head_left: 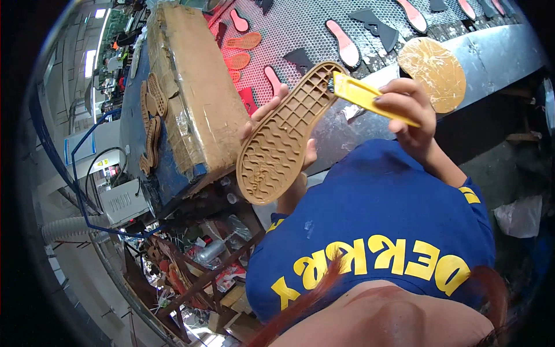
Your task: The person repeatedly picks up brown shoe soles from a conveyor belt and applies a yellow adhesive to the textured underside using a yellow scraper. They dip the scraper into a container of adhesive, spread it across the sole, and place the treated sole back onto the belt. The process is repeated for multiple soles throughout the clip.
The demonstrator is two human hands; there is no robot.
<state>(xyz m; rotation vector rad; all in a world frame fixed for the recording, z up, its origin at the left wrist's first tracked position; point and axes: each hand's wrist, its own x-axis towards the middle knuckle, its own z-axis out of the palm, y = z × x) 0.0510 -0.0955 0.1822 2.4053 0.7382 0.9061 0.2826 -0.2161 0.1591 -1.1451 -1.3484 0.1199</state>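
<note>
Tan shoe sole observed at the centre of the frame, tilted, its narrower end toward the upper right and its broader end toward the lower left. Grid-like recesses are shown in the narrower part, wavy ridges in the broader part.

Head view: the sole is gripped by the left hand, with fingertips seen past its left edge and the thumb past its right edge; the palm is hidden behind the sole. A yellow brush is pinched between the thumb and fingers of the right hand, right of centre. Its dark bristles are held at the narrower end of the sole.

A cardboard box is located left of the sole. Further tan soles are laid on a blue surface at the upper left. Pink insoles are spread over a mesh surface along the top. A rounded tan pad is placed on a metal ledge at the upper right.
</note>
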